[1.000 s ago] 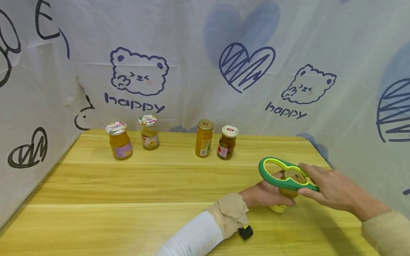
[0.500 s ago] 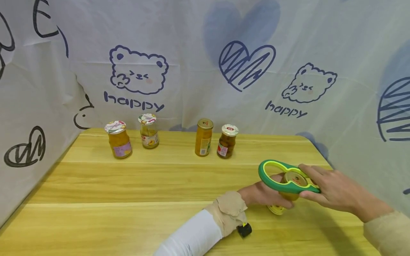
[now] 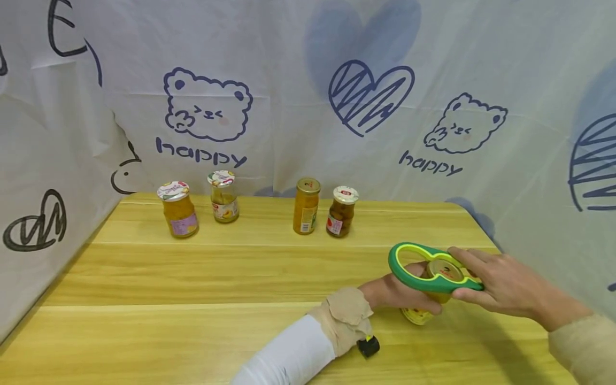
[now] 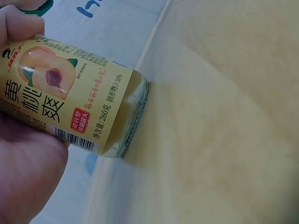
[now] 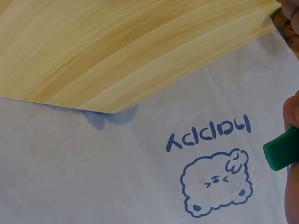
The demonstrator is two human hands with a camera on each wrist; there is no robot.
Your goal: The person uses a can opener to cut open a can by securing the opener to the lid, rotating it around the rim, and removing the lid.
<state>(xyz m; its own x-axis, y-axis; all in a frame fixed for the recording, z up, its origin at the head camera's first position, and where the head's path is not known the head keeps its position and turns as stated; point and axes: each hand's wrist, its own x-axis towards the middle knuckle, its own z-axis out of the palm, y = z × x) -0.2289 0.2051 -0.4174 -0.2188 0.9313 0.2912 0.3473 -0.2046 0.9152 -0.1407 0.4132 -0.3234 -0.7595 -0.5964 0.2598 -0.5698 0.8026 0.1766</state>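
Head view: compared with one second earlier, the looped green plastic jar opener with a yellow-green inner edge [image 3: 435, 283] and the right hand [image 3: 507, 280] sit slightly lower and its held end farther right, while four lidded glass jars [image 3: 305, 208] keep their places along the far side of the pale wooden desk [image 3: 202, 272]. The right hand's grip pinches the opener's near end between thumb and fingers, with the forearm entering from the lower right. The left hand [image 3: 399, 294] reaches across from below, its grip curled round a cylindrical glass jar [image 3: 417, 316], whose gold metal lid [image 3: 445, 270] lies within one of the opener's loops. Left wrist view: thumb and fingers clasp the jar on its yellow peach label [image 4: 70, 93]; the base is close to the desk, contact uncertain. Right wrist view: fingers [image 5: 292, 112] hold the opener's green end, mostly cropped at the edge.
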